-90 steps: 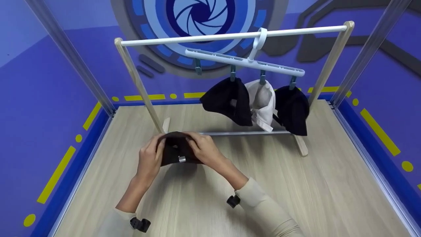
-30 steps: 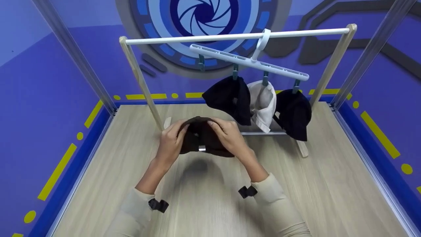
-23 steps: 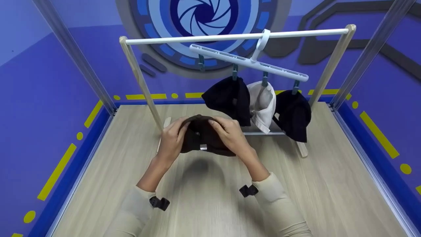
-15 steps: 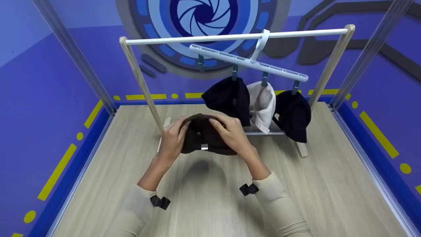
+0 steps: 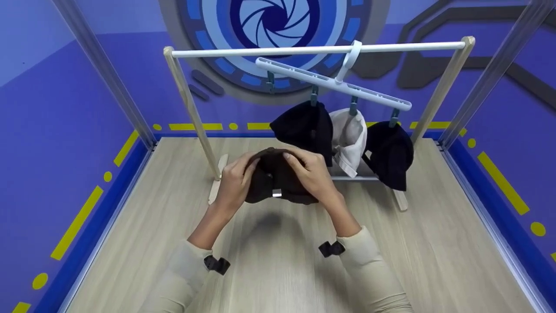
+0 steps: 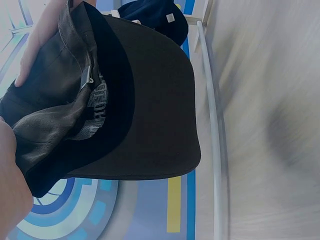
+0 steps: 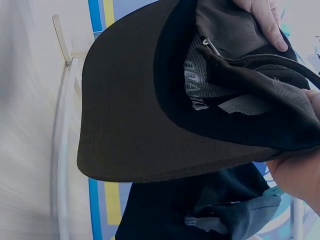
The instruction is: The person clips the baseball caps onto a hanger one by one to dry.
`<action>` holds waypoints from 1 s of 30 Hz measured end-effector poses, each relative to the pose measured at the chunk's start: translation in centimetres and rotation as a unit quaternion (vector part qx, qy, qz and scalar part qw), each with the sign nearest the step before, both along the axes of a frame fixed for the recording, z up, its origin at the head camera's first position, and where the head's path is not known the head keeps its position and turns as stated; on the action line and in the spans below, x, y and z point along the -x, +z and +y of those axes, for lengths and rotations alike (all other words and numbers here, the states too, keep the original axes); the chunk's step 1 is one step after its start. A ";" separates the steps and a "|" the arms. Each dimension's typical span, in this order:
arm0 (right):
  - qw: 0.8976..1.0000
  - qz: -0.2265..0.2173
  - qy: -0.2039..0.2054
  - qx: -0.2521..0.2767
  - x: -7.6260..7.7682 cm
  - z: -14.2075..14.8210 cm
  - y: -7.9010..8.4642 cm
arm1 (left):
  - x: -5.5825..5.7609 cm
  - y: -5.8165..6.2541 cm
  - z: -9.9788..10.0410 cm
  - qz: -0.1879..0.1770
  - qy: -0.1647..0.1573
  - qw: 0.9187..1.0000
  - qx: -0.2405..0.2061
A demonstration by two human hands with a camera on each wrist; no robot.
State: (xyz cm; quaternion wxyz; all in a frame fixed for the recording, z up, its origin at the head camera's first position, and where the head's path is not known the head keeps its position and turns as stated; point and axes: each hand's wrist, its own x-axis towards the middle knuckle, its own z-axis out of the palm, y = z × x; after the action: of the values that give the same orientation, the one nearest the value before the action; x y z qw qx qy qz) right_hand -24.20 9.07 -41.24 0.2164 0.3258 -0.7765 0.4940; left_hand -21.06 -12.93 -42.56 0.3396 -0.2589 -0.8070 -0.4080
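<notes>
Between my two hands is a dark baseball cap (image 5: 278, 174), raised above the wooden tabletop. My left hand (image 5: 236, 180) grips its left side and my right hand (image 5: 315, 176) its right side, thumbs toward me. Both wrist views show the stiff brim (image 6: 162, 105) and the inside of the crown, with a strap buckle (image 7: 211, 46) and a printed inner band. Behind, a pale blue clip hanger (image 5: 334, 83) hangs tilted on a rack. Clipped to it are a black cap (image 5: 306, 128), a white cap (image 5: 349, 139) and another black cap (image 5: 389, 150). Its leftmost clip (image 5: 270, 81) holds nothing.
The rack's white top rail (image 5: 260, 51) spans two wooden posts, the left post (image 5: 191, 108) standing just behind my left hand. A lower bar (image 5: 356, 178) runs near the tabletop (image 5: 434, 243). Blue walls enclose the back and sides.
Both hands have carried the dark cap up and to the right over three seconds, slowing in the last second. The hanger and its clipped caps keep their places on the rack.
</notes>
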 end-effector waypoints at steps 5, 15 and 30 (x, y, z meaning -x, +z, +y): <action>1.000 0.007 -0.010 0.003 0.3 0.2 0.0 | 0.4 0.1 0.4 0.000 0.001 1.000 0.001; 1.000 0.021 -0.011 0.013 0.6 0.3 0.3 | 0.9 0.7 0.7 0.006 0.007 1.000 0.005; 0.998 0.014 -0.055 0.029 0.9 0.1 0.7 | 2.0 1.7 1.0 0.017 0.009 1.000 0.012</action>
State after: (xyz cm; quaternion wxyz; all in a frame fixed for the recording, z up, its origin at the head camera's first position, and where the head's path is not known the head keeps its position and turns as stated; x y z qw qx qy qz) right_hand -25.09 9.21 -40.55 0.2634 0.2828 -0.7754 0.4994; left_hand -23.09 -11.94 -40.88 0.3535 -0.2621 -0.8084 -0.3909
